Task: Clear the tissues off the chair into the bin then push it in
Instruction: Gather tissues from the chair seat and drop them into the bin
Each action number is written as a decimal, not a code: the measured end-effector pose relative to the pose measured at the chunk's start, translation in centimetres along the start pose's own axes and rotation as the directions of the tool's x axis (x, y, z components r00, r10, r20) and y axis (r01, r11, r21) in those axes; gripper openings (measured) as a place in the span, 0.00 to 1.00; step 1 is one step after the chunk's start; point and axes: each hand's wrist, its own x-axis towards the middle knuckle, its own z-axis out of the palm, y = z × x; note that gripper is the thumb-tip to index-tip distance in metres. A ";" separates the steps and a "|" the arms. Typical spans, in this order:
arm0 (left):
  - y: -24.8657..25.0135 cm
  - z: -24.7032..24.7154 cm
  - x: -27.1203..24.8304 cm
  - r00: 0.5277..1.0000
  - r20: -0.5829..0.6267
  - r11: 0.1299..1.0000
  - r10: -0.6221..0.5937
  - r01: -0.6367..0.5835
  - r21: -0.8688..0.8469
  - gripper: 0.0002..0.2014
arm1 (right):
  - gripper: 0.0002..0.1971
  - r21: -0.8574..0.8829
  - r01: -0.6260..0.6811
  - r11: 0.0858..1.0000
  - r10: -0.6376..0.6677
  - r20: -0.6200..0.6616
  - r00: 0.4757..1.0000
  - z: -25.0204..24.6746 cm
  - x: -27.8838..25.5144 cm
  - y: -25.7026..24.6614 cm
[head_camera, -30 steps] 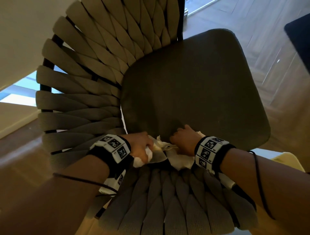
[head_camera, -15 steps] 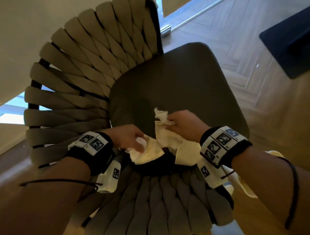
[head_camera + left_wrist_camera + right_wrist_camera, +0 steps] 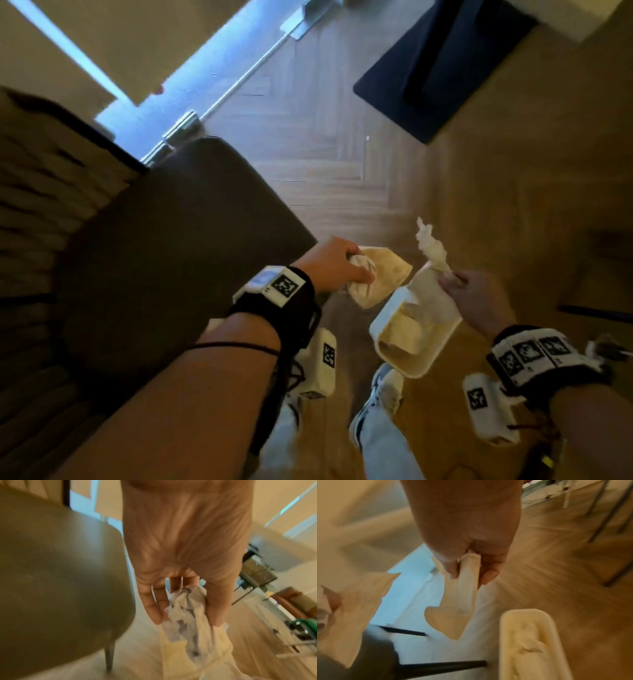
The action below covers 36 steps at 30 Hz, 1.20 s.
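Gripping a crumpled tissue [image 3: 368,279], the left hand [image 3: 334,265] has its fingers curled round the wad just past the front corner of the chair [image 3: 164,246]; the right hand [image 3: 478,298] pinches a second tissue [image 3: 432,255] between thumb and fingertips, its loose end hanging over the open bin [image 3: 411,337] on the wooden floor [image 3: 325,144]. Paper already lies inside the bin. Only the head view shows both hands at once, with the bin between them and the person's shoes below. From the left wrist, a thin chair leg [image 3: 109,657] shows under the seat. From the right wrist, the pinched tissue hangs as a long strip beside the bin's rim
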 end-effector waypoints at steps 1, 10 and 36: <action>0.9 2.8 2.2 1.000 0.014 1.000 -0.015 0.015 0.006 0.15 | 0.12 -0.015 -0.055 0.998 0.056 0.009 0.998 -0.1 0.4 2.8; -3.7 24.3 15.0 0.952 -0.048 0.941 -0.302 0.306 0.145 0.16 | 0.16 -0.144 -0.236 0.961 0.258 0.159 0.953 7.6 6.6 19.3; -5.1 -0.6 -6.7 0.948 -0.219 0.971 -0.232 0.237 -0.003 0.09 | 0.13 -0.198 0.462 0.864 -0.301 0.532 0.792 11.3 -4.7 -8.0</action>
